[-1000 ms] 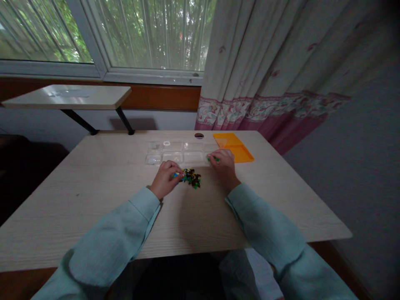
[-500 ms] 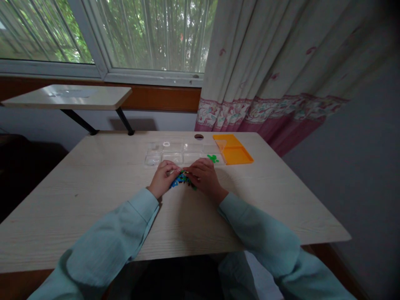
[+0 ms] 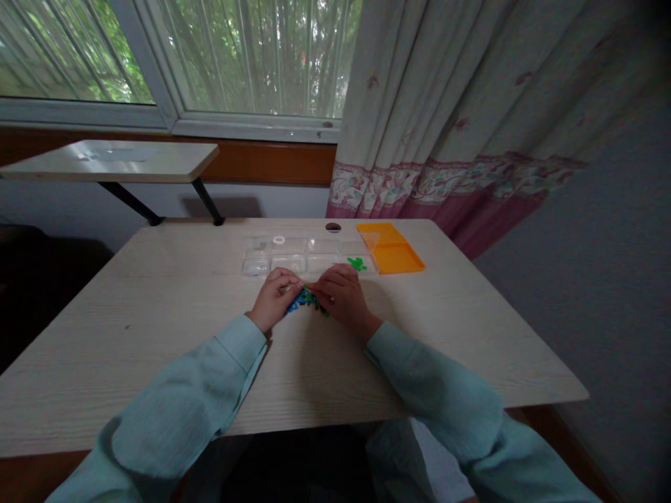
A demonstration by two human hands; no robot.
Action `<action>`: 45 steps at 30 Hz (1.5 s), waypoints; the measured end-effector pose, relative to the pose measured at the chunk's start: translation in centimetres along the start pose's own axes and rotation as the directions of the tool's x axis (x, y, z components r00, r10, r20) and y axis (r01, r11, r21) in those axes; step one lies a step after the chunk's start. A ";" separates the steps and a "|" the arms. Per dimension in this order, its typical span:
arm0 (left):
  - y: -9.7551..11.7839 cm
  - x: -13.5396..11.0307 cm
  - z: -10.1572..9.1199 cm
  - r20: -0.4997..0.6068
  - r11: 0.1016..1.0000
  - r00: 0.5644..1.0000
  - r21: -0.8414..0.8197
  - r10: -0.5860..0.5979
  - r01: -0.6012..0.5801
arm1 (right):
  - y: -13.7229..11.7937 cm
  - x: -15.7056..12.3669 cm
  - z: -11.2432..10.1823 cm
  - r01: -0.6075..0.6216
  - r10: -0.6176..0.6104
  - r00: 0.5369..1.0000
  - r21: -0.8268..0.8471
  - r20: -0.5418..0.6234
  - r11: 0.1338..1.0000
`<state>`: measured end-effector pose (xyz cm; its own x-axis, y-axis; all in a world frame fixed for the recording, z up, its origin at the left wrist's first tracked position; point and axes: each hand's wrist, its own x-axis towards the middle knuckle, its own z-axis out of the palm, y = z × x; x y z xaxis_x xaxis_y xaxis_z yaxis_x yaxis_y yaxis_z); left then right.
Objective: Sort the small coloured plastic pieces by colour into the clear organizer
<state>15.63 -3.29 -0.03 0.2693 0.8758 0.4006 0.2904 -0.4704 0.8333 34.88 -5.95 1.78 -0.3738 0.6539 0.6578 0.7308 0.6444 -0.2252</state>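
Green pieces (image 3: pixel 357 264), seemingly plastic, lie in a transparent, compartmented tray (image 3: pixel 289 272).

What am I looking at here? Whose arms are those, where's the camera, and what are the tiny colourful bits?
No robot here, just one person's bare hands. The camera is worn on their head, looking forward and down. The left hand and right hand are close together at a little pile of colourful pieces on a pale table. Behind them is a clear tray with compartments; green pieces lie in the front one on the right. Beside it is an orange tray. Whether the fingers hold a piece is too small to tell.
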 end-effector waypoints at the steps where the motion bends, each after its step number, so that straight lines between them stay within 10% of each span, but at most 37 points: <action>1: 0.0 0.0 0.0 0.001 1.000 1.000 0.001 0.001 -0.001 | 0.0 0.0 0.0 0.000 0.000 1.000 -0.001 -0.001 1.000; 32: 0.2 -0.1 -0.1 0.065 0.999 0.998 -0.043 -0.001 0.004 | 0.4 -0.2 0.2 -0.016 0.016 1.000 -0.016 0.017 1.000; 45: -1.1 0.1 -0.4 -0.046 0.994 0.999 0.111 -0.008 0.013 | 9.7 -1.3 -2.2 -0.417 0.396 0.907 -0.176 -0.145 0.892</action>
<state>14.98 -2.66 -0.72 0.2249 0.8834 0.4112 0.3937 -0.4684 0.7909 43.72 -1.38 0.34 0.0328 0.7905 0.6116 0.9081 0.2320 -0.3486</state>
